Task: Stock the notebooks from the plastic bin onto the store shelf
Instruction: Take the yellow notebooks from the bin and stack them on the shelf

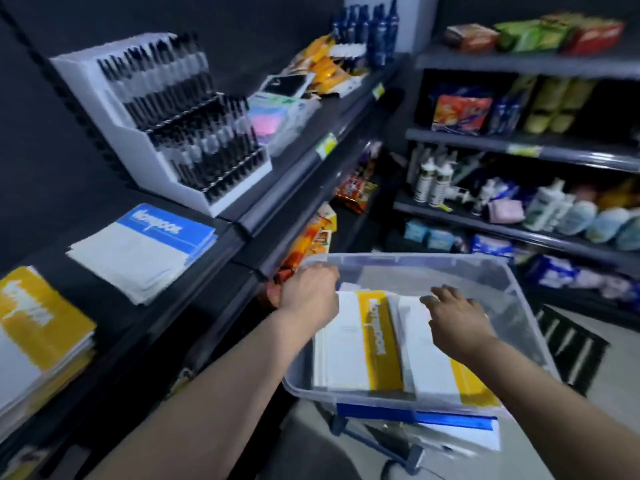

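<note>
A clear plastic bin (419, 260) stands at the lower middle of the view and holds white-and-yellow notebooks (363, 344) lying flat, with one more (446, 368) to their right. My left hand (308, 292) grips the bin's left rim, its fingers curled over the edge. With fingers spread and relaxed, my right hand (453, 315) reaches into the bin and rests on the right notebook. On the dark store shelf (138, 323) to the left lie a stack of blue-and-white notebooks (145, 244) and a stack of yellow ones (34, 327).
A white pen display (173, 126) stands further along the shelf, then sticky notes and snack packs. Snack bags fill the shelf below. Shelves at the right (519, 147) carry bottles and packets. Under the bin sit a blue notebook (450, 420) and a blue frame.
</note>
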The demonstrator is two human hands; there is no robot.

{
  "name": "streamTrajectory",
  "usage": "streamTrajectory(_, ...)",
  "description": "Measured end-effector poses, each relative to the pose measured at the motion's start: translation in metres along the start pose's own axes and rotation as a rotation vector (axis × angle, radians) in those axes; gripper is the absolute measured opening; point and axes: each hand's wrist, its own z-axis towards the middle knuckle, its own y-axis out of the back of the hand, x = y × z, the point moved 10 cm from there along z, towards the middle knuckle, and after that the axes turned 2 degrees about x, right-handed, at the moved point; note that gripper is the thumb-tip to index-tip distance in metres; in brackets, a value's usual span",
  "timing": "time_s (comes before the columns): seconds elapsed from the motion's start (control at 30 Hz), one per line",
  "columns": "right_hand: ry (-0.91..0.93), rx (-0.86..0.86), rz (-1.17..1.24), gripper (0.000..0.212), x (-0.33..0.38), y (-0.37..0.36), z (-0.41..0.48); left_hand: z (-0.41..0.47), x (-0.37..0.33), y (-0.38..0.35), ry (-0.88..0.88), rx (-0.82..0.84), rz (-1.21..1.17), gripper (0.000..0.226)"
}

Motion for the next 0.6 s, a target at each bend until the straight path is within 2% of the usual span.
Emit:
streamTrajectory(0.1,-0.109,0.087,-0.029,0.047,-0.047,-0.033,-0.01,0.014,-0.031,-0.049,-0.039,0.155,0.02,0.039)
streamTrajectory(0.23,-0.168,0.221,0.005,0.052,-0.074,-0.075,-0.015,0.018,-0.05,-0.097,-0.049,0.291,0.09,0.041)
streamTrajectory(0.33,-0.233,0.287,0.116,0.054,-0.082,-0.101,-0.013,0.02,-0.051,-0.122,-0.029,0.364,0.083,0.043)
streamTrajectory(0.4,-0.28,0.333,0.214,0.063,-0.083,-0.114,-0.012,0.019,-0.049,-0.134,-0.012,0.396,0.07,0.043)
streamTrajectory(0.53,-0.35,0.301,0.225,0.08,-0.084,-0.12,-0.009,0.018,-0.046,-0.147,0.012,0.429,0.058,0.042)
streamTrajectory(0.6,-0.384,0.252,0.183,0.074,-0.087,-0.115,-0.007,0.016,-0.044,-0.151,0.025,0.443,0.049,0.04)
